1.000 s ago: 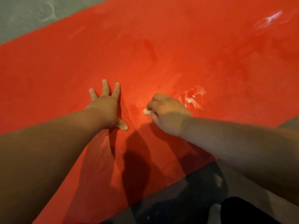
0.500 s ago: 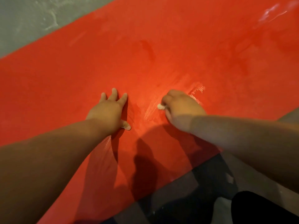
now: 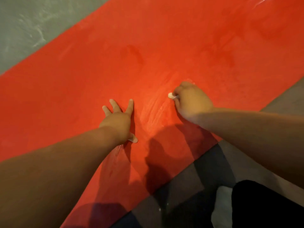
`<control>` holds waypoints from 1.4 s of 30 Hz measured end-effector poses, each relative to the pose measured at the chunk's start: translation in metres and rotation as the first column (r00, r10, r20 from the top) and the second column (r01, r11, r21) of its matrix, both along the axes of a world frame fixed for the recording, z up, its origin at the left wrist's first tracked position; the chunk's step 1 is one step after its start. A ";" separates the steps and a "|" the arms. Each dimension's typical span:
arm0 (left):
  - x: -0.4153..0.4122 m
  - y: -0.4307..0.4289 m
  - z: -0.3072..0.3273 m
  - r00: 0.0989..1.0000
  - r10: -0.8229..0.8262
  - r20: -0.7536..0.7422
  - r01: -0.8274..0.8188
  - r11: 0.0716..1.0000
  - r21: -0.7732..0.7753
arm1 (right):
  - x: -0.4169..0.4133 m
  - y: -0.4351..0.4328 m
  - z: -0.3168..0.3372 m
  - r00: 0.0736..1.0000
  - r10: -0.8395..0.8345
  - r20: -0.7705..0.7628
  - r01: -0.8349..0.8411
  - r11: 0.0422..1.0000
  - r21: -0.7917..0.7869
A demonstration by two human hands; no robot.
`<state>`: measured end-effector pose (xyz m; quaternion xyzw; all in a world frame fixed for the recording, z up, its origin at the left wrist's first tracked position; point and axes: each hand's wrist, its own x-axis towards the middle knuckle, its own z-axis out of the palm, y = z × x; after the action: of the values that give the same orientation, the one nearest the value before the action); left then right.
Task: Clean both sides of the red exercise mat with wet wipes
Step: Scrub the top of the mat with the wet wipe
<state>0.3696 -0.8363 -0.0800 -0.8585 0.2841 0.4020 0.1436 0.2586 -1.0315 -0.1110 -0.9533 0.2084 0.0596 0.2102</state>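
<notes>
Red exercise mat [image 3: 164,51] with darker damp blotches and pale streaks, white wet wipe [image 3: 170,95], grey floor [image 3: 29,23] with whitish marbling, dark shadows

Perhaps a gym: red mat [image 3: 148,46] on grey floor [image 3: 24,22].

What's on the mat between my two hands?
Nothing but bare mat with wet streaks between the left hand and the right hand, per the head view.

The right hand [image 3: 192,102] hides most of the wet wipe [image 3: 170,95]; the red mat [image 3: 148,46] runs off-frame.
</notes>
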 end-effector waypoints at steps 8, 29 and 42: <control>0.002 -0.003 -0.001 1.000 -0.003 0.008 0.003 1.000 0.012 | -0.003 0.005 -0.011 0.987 0.121 0.106 -0.125 0.992 0.034; 0.003 0.002 -0.002 1.000 0.010 0.019 -0.009 1.000 -0.018 | 0.010 -0.004 -0.008 0.991 -0.036 0.127 0.033 0.999 0.022; 0.005 0.002 -0.004 0.999 0.048 -0.021 -0.049 0.999 -0.011 | 0.010 -0.017 -0.003 0.989 0.064 0.133 -0.058 0.997 -0.050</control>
<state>0.3751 -0.8348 -0.0839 -0.8617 0.2670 0.4127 0.1259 0.2688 -1.0487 -0.1140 -0.9657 0.1660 -0.0032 0.1997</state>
